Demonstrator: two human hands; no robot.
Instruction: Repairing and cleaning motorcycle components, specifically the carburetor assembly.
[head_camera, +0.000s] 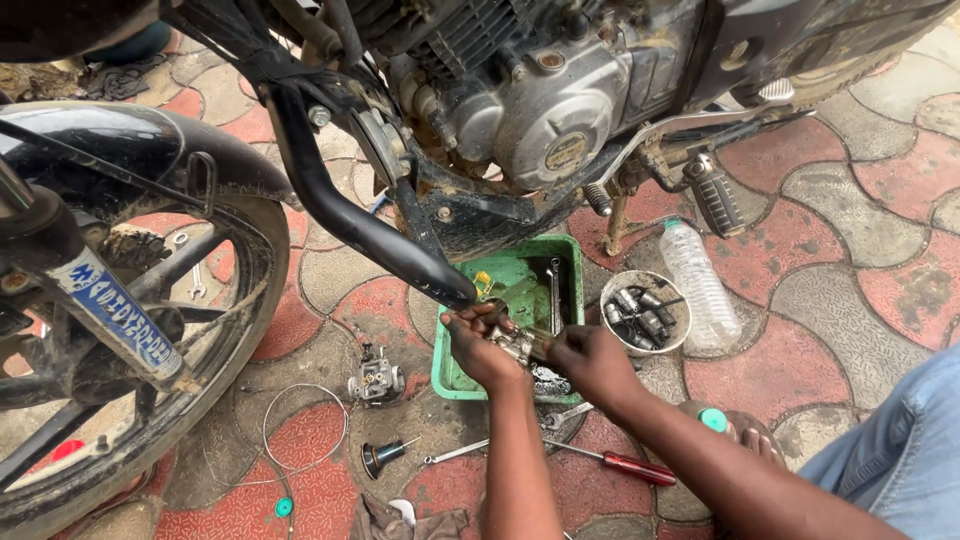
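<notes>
Metal engine part (518, 345) is lying between both hands over the near edge of the green tray (462, 377), its long axis running hand to hand, with the left hand (478, 345) and right hand (592, 362) each closing around an end.

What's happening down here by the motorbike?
A person crouches beside a motorbike on a paved floor. Both hands, the left hand and right hand, grip a small metal part over a green tray set under the engine. A bowl of sockets, a plastic bottle, a red screwdriver, a carburettor and a cable lie around.
</notes>
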